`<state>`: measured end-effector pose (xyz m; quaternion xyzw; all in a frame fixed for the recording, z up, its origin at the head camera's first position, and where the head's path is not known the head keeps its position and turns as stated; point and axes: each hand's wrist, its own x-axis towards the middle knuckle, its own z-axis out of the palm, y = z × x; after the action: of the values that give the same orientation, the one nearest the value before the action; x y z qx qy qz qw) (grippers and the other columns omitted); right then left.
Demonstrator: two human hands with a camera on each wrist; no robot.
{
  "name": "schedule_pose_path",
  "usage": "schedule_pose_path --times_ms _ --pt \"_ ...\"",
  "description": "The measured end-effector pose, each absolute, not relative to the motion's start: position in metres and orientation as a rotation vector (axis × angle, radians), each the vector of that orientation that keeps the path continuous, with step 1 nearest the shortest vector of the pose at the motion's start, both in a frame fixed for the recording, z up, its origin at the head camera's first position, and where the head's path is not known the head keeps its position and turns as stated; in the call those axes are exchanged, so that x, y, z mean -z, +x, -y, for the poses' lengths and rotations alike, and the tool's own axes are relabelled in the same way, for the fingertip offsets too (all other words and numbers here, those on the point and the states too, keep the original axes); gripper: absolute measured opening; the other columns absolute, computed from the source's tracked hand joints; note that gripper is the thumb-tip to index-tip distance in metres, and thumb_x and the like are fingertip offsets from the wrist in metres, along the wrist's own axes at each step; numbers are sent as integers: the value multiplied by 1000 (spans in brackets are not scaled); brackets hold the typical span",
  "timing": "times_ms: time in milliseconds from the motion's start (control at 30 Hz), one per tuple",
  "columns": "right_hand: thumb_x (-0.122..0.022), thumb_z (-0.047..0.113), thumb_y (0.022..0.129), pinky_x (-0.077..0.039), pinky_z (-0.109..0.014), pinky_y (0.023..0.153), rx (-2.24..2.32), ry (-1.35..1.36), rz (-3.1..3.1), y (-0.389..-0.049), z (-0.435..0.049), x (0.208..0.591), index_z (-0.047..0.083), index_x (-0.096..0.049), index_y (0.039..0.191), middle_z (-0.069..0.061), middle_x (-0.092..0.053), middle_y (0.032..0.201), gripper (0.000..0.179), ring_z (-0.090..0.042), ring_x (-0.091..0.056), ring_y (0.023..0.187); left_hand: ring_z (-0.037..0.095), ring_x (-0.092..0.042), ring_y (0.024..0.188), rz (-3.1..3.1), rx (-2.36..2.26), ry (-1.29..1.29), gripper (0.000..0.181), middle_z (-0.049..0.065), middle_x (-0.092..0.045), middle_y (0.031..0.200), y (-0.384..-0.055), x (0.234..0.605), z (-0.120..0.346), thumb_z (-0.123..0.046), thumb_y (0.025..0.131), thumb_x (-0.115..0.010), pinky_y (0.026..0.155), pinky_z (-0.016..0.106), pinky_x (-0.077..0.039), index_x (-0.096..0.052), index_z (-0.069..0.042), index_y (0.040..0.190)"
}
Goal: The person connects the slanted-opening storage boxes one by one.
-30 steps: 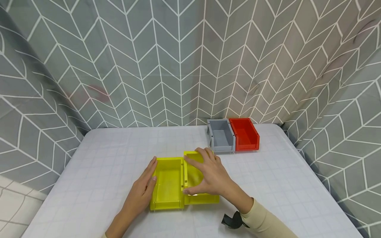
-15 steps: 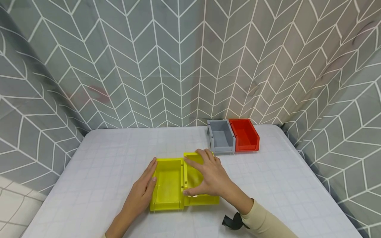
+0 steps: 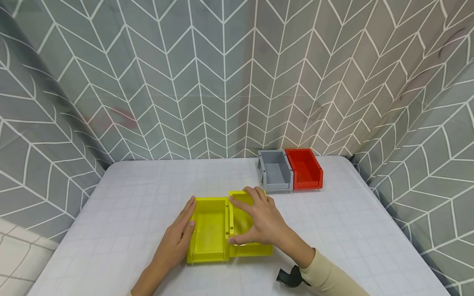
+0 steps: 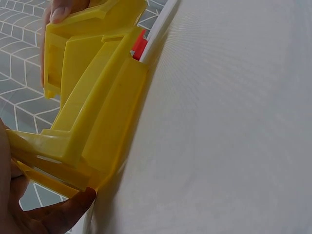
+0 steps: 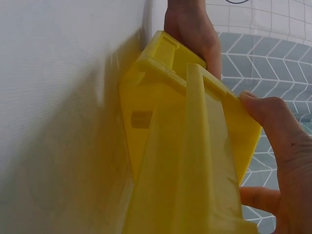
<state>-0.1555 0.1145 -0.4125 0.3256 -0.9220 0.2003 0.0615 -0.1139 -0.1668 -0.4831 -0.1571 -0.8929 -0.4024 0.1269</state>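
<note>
Two yellow storage bins stand side by side on the table. My left hand (image 3: 174, 240) holds the left yellow bin (image 3: 209, 230) at its outer side wall, thumb at the rim and fingers along the outside. Over the right yellow bin (image 3: 252, 249) my right hand (image 3: 264, 222) is spread, with its thumb and index finger at the inner side wall and other fingers at the back edge. That bin sits slightly farther back than its neighbour, and their side walls meet. In the right wrist view, the right thumb (image 5: 268, 109) presses a yellow rim. My right hand hides part of the right bin's inside.
Farther back on the right, a grey bin (image 3: 275, 170) and a red bin (image 3: 304, 169) stand side by side on the white table (image 3: 122, 213). A black strap piece (image 3: 290, 277) hangs by the right sleeve. A patterned grey curtain (image 3: 207, 82) encloses the table's back and sides.
</note>
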Motion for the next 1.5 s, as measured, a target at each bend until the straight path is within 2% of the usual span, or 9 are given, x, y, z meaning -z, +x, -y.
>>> schedule_pose_path --times_ms 233,767,1033,1500 --pt "-81 75 70 -40 -72 101 -619 982 2783 -155 -115 415 27 -60 150 -17 -41 153 95 -43 -34 140 21 -26 153 2597 1156 -470 54 -5 -21 171 -114 482 167 -10 111 -48 119 15 -13 -33 -5 163" --pt "-81 73 71 -41 -68 102 -631 984 2793 -155 -114 418 27 -59 150 -18 -41 152 95 -42 -33 140 20 -26 153 2612 1152 -442 57 -5 -20 171 -113 481 166 -11 111 -47 119 15 -13 -29 -14 165" --pt "-81 72 70 -39 -67 106 -643 971 2812 -155 -114 419 28 -58 152 -17 -40 154 96 -39 -32 140 20 -26 153 2604 1154 -447 55 -6 -21 171 -114 481 166 -10 111 -47 119 15 -13 -31 -9 164" --pt "-81 73 70 -39 -68 105 -630 981 2802 -156 -115 424 28 -56 153 -17 -40 153 97 -40 -33 140 19 -25 154 2613 1160 -437 57 -7 -20 171 -115 485 167 -12 112 -46 119 15 -12 -28 -14 166"
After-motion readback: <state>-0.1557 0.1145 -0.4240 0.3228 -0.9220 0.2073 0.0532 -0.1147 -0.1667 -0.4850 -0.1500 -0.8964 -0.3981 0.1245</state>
